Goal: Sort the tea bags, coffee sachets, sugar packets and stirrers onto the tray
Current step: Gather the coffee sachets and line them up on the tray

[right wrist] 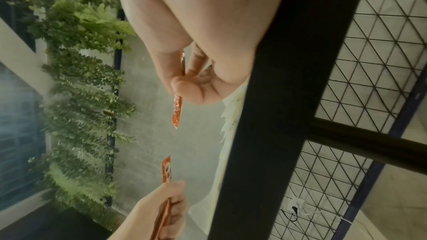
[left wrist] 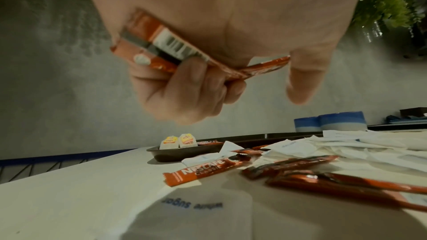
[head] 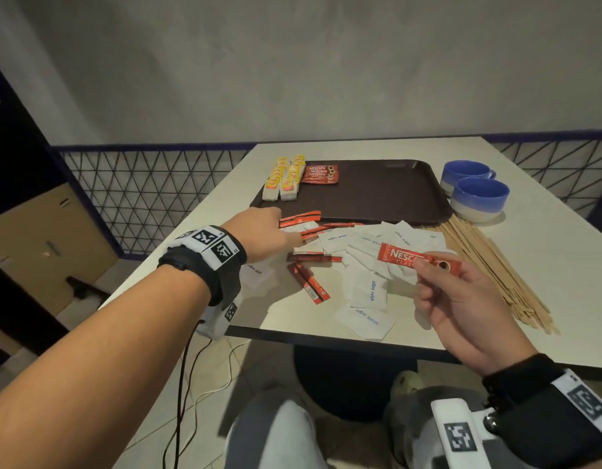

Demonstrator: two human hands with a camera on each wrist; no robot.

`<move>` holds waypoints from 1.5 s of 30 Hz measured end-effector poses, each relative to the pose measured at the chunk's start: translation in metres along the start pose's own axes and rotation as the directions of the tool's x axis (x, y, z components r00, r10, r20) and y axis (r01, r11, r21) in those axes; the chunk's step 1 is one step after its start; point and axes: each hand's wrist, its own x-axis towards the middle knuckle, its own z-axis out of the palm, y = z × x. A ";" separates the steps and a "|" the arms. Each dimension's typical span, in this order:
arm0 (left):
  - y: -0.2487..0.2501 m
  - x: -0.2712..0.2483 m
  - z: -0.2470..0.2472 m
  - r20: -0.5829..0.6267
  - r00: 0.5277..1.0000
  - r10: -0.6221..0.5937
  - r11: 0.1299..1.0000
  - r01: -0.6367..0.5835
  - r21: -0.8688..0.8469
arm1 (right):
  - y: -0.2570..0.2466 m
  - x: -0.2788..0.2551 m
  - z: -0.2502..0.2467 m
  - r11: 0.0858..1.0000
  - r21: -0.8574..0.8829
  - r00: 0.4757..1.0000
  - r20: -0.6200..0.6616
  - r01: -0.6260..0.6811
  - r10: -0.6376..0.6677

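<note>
My left hand (head: 286,230) hovers over the table by the tray's near left corner and grips a few red coffee sachets (head: 299,220); in the left wrist view its fingers (left wrist: 196,83) curl round the coffee sachets (left wrist: 161,48). My right hand (head: 428,267) pinches one Nescafe sachet (head: 406,256) by its end above the white sugar packets (head: 370,252). More red sachets (head: 308,282) lie loose on the table. The brown tray (head: 377,194) carries yellow tea bags (head: 286,181) and a small stack of coffee sachets (head: 321,174) in its far left corner. Wooden stirrers (head: 489,265) lie to the right.
Two blue cups (head: 479,194) stand right of the tray, just beyond the stirrers. The table's near edge (head: 326,336) runs just below the sugar packets. A wire mesh fence (head: 140,198) and cardboard boxes (head: 45,245) stand to the left.
</note>
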 end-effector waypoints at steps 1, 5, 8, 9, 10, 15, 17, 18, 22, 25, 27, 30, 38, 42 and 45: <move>0.002 -0.003 0.001 0.013 1.000 0.008 1.000 -0.008 0.000 | 0.001 0.001 -0.003 1.000 0.027 1.000 0.012 -0.013 0.013; 0.016 -0.019 0.002 -0.010 0.998 0.070 0.994 -0.070 -0.085 | 0.001 0.004 -0.003 0.984 0.174 0.999 0.025 0.025 -0.030; 0.041 -0.039 -0.001 0.017 0.988 0.152 0.964 -0.145 -0.224 | -0.002 -0.002 0.002 0.973 0.227 0.999 -0.018 0.048 -0.045; 0.052 -0.046 -0.001 0.049 0.984 0.170 0.949 -0.150 -0.278 | -0.003 -0.003 0.003 0.975 0.221 0.999 -0.012 0.037 -0.035; 0.063 -0.050 -0.001 0.077 0.979 0.190 0.928 -0.154 -0.340 | -0.004 -0.005 0.003 0.978 0.205 1.000 -0.011 0.020 -0.019; 0.099 -0.055 0.021 0.275 0.923 0.269 0.740 -0.015 -0.672 | 0.000 -0.006 -0.002 0.994 0.096 0.998 0.037 -0.058 0.055; 0.110 -0.058 0.030 0.379 0.877 0.296 0.757 0.027 -0.653 | -0.001 -0.009 0.000 1.000 0.028 0.997 0.075 -0.011 0.009; 0.114 -0.060 0.033 0.422 0.855 0.302 0.785 0.029 -0.619 | -0.001 -0.010 0.002 1.000 -0.014 0.995 0.097 0.013 -0.012; 0.122 -0.065 0.043 0.498 0.802 0.330 0.868 -0.050 -0.494 | 0.003 -0.012 0.005 0.992 -0.117 0.986 0.165 0.039 -0.020; 0.120 -0.067 0.043 0.491 0.812 0.317 0.879 -0.058 -0.472 | 0.000 -0.011 0.005 0.993 -0.119 0.991 0.134 0.009 0.007; 0.116 -0.064 0.041 0.451 0.847 0.283 0.848 -0.001 -0.530 | -0.001 -0.008 0.002 1.000 -0.005 0.999 0.037 -0.011 0.011; 0.113 -0.059 0.034 0.350 0.909 0.227 0.666 0.117 -0.737 | -0.001 -0.005 -0.003 0.985 0.171 0.997 -0.069 -0.006 0.018; 0.131 -0.058 0.029 0.018 0.973 0.232 0.506 -0.105 -0.856 | 0.003 -0.011 0.005 0.985 -0.139 0.990 0.110 0.099 -0.084; 0.146 -0.057 0.041 0.029 0.968 0.249 0.435 -0.085 -0.897 | 0.005 -0.017 0.010 0.958 -0.244 0.973 0.208 0.151 -0.100; 0.159 -0.062 0.048 0.121 0.953 0.277 0.361 0.014 -0.933 | 0.004 -0.016 0.010 0.961 -0.230 0.980 0.159 0.156 -0.121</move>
